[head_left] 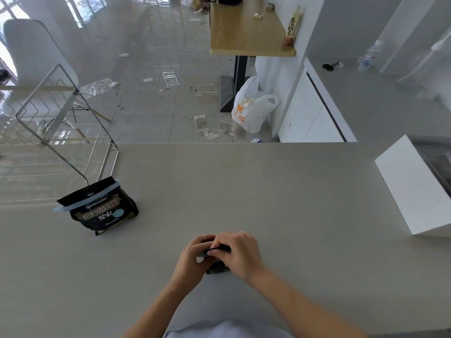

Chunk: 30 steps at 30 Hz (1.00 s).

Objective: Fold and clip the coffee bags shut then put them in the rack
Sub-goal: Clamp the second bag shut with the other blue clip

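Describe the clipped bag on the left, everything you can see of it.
The clipped bag is a black, glossy pouch with pale and gold printing, plump and apparently full. Its top is folded over, and a light blue clip is clamped across the fold, ends sticking out on both sides. It stands tilted on the grey counter, right in front of the wire rack, not yet in it. No hand touches it.

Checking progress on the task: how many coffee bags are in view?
2. One clipped coffee bag stands on the counter by the wire rack; another bag is mostly hidden under the left hand and right hand.
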Motion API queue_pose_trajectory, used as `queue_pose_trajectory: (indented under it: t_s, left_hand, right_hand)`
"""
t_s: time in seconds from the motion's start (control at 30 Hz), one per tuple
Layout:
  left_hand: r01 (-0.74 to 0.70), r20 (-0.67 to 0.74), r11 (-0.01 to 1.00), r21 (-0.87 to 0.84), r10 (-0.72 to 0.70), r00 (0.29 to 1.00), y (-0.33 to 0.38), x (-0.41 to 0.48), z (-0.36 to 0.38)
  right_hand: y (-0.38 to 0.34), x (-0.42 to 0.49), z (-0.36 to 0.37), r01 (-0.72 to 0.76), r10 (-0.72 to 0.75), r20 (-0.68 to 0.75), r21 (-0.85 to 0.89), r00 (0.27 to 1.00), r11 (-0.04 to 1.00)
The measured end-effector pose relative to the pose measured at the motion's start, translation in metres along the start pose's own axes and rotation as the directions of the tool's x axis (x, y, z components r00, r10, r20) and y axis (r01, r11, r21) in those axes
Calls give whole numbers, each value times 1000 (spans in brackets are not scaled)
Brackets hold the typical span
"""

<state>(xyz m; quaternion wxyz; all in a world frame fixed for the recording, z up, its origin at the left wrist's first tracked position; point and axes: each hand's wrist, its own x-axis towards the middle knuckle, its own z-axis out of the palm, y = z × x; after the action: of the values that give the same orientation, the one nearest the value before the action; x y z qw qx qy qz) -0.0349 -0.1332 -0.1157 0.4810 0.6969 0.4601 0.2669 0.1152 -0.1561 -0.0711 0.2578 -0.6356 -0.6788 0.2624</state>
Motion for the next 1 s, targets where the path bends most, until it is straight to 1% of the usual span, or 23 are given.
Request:
queue_pose_trajectory:
  t_s: [0.13,0.23,0.33,0.4,0.47,0.57,0.6,0.7,0.8,0.87,0.9,0.93,1.0]
  left_hand:
    - [29,9,999,17,-30,1000,-1,-2,0]
    - [39,25,999,12,-39,999,1,-2,-2]
    - [63,39,998,-21,-62,997,2,0,-5]
    - [77,31,997,-24,-76,997,2,2,-7]
    - [95,24,995,14,-95,995,1,5,-8]
    - [89,53,994,59,-92,994,2,8,-6]
    - [86,55,994,64,-90,994,3,8,-6]
    - [91,19,994,62,-92,996,0,5,-4]
    - [84,-4,989,124,-84,996,0,2,-3]
    - [88,-38,988,125,-84,996,-3,1,-5]
    - [88,-60,984,157,-80,995,-7,0,-5]
    - [88,-53,977,196,-79,995,-10,-2,-7]
    - [87,-18,984,157,-85,996,-12,-4,-5]
  right_hand:
    - [0,-1,0,36,-35,31,-15,999,999]
    - [0,0,-4,88,-85,66,-46,994,995]
    - [-2,4,-11,122,-112,184,-44,977,992]
    - [2,6,-19,134,-109,241,-90,964,987]
    - [12,5,-29,118,-78,243,-157,967,980]
    - [25,-2,-37,43,-10,240,-132,971,990]
    - [25,-4,-36,44,-8,238,-145,971,988]
    - [15,-4,-26,100,-44,224,-248,974,964]
    - [-6,-1,-10,187,-130,241,-235,962,954]
    - [-19,0,4,260,-196,268,-231,943,938]
    - [-23,0,9,260,-197,273,-216,942,941]
    - [-25,0,13,241,-184,269,-194,945,951]
    - [-22,0,16,200,-159,238,-159,958,967]
